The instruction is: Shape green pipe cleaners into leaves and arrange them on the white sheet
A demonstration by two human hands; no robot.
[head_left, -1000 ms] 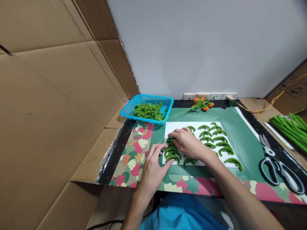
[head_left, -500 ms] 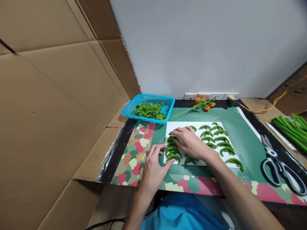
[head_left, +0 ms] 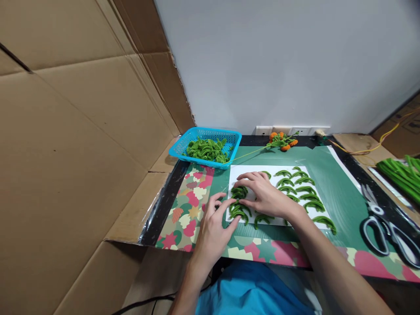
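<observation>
Rows of curved, fuzzy green pipe-cleaner leaves [head_left: 306, 189] lie on a white sheet [head_left: 278, 168]. At the left column, my right hand [head_left: 267, 194] arches over a close bunch of leaves [head_left: 239, 192], its thumb and fingertips around them. My left hand [head_left: 213, 225] comes in from the near left with its fingers apart. Its index fingertip touches the leaves close to my right thumb, and its thumb is at the lowest leaves [head_left: 239, 213] of that column. Part of the middle leaves is hidden under my right hand and forearm.
A blue basket [head_left: 173, 151] with a heap of green leaves stands at the back left. Orange flowers on a stem [head_left: 284, 142] lie at the back. Scissors [head_left: 377, 212] and green pipe-cleaner stems [head_left: 398, 175] are at the right. A cardboard wall [head_left: 82, 131] borders the left.
My left index finger has stretched right to the leaves beside my right thumb. The upper leaves of the left column look more bunched. The view has shifted slightly.
</observation>
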